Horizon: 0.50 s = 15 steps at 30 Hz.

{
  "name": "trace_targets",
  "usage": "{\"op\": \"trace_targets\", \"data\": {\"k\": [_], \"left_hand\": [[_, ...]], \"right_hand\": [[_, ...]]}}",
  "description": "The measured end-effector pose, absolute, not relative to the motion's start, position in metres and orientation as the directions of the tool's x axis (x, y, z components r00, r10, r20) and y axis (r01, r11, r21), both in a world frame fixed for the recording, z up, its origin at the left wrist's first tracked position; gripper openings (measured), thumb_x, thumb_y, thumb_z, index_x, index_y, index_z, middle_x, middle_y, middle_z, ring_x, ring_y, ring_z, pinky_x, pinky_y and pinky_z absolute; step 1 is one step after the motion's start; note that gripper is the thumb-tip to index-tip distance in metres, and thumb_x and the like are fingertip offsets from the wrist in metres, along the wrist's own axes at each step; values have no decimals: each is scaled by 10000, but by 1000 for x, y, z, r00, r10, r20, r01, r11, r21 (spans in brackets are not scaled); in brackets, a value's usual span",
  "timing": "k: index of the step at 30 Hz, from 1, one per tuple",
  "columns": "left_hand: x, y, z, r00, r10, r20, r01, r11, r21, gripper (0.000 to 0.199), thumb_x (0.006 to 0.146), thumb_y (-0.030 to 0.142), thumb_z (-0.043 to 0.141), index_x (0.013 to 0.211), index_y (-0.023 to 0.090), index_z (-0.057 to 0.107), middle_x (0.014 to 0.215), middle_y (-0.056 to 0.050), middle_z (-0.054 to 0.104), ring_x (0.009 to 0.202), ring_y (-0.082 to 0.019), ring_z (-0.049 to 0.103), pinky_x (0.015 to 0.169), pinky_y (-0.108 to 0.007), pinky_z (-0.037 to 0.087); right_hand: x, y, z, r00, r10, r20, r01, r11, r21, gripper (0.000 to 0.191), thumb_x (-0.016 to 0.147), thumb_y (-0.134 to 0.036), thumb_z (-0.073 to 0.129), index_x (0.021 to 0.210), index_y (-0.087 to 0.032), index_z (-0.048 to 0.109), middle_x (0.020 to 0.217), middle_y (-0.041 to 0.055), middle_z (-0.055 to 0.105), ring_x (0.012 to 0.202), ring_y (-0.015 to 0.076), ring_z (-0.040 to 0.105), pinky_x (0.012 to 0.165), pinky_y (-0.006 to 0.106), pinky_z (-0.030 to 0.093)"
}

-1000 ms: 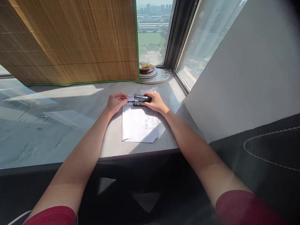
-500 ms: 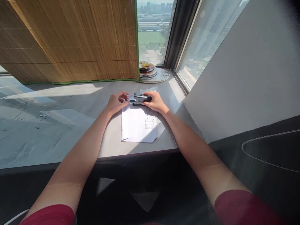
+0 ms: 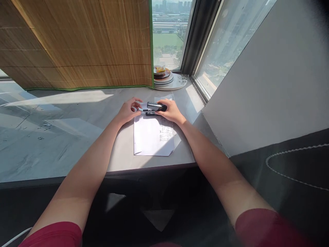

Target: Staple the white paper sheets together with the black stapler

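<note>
A black stapler (image 3: 153, 106) is held above the top part of a white sheet of paper (image 3: 147, 135), its upper arm raised from the base. My right hand (image 3: 171, 110) is closed round the stapler's right end. At the stapler's left side, my left hand (image 3: 129, 111) has its thumb and fingers curled round a thin part or small item that is too small to make out. Dark handwriting covers the right side of the sheet, and its lower right corner is bent. Another pale sheet (image 3: 167, 97) shows behind my right hand.
Stacked plates (image 3: 164, 80) with a small yellow packet (image 3: 159, 69) on top stand in the window corner. A bamboo blind (image 3: 89, 44) hangs at the back left. Small dark bits (image 3: 41, 138) lie on the ledge at left. A white wall (image 3: 264, 85) rises at right.
The view has shifted very slightly. Both hands stay at the stapler in nearly the same pose, and nothing has been let go.
</note>
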State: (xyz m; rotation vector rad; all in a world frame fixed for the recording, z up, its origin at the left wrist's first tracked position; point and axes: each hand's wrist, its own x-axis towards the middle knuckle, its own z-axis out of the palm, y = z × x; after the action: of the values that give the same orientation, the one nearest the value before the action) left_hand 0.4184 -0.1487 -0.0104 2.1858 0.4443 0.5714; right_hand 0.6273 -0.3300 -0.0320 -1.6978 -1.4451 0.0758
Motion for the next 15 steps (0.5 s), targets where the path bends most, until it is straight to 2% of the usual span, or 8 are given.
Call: {"op": "trace_targets", "data": {"k": [15], "left_hand": [[422, -145, -9, 858, 471, 206, 135, -594, 793, 490, 736, 201, 780, 1222, 249, 730, 1029, -60, 776, 907, -208, 695, 847, -365, 557]], "right_hand": [[631, -327, -36, 309, 811, 497, 764, 100, -638, 342, 759, -377, 822, 1069, -234, 805, 1011, 59, 766, 954, 294, 671, 955, 465, 525]]}}
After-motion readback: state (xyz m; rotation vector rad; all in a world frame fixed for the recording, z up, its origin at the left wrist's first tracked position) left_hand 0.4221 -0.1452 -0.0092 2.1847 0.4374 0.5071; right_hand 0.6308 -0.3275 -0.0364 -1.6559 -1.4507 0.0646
